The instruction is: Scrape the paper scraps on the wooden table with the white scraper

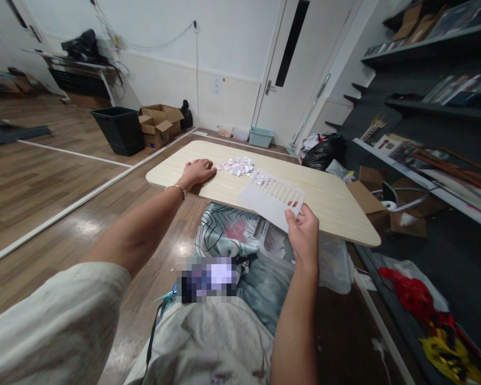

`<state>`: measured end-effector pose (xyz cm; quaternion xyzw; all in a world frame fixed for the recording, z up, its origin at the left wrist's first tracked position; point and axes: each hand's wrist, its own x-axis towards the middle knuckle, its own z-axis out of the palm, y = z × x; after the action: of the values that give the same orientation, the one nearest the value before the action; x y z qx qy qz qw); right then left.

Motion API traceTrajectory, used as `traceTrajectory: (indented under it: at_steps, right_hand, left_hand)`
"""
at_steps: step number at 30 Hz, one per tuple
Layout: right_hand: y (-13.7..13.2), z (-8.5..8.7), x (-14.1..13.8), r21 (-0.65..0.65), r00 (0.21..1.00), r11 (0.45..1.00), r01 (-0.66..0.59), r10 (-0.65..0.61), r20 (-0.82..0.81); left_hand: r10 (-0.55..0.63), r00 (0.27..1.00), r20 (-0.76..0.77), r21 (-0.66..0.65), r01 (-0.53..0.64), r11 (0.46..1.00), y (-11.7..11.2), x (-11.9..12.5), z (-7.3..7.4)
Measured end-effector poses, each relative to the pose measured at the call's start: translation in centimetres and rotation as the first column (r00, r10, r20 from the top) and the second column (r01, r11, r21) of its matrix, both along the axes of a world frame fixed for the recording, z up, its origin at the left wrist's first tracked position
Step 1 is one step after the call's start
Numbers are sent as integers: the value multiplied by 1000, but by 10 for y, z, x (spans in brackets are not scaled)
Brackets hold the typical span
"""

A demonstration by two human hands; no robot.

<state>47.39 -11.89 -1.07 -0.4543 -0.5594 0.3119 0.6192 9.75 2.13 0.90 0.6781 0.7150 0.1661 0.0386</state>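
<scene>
My right hand (304,230) grips a thin white slotted plate (262,206) by its near right corner, thumb on top. The plate is tilted over the near edge of the pale wooden table (324,187), with a row of long cut-outs along its far side. On the table top rests my left hand (199,171), fingers stretched out and nothing visible in it. Just right of its fingertips lies a loose pile of small white and pinkish pieces (238,166), apart from the plate.
Below the table edge, a clear plastic box (274,243) holds white scraps, beside a patterned cloth (218,227) at my lap. Another clear box (334,264) stands to the right. Dark shelves (425,107) line the right side. A black bin (120,131) and cardboard boxes (158,125) stand beyond.
</scene>
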Motion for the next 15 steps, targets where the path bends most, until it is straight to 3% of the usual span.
traceTrajectory:
  at_steps: [7, 15]
  right_hand:
    - [23, -17, -1, 128, 952, 948, 292, -275, -132]
    - [31, -28, -25, 185, 963, 952, 245, -262, 71]
  left_hand:
    - [0, 1000, -1, 1, 0, 1000, -4, 2, 1]
    - [-7, 1000, 16, -4, 7, 1000, -3, 2, 1]
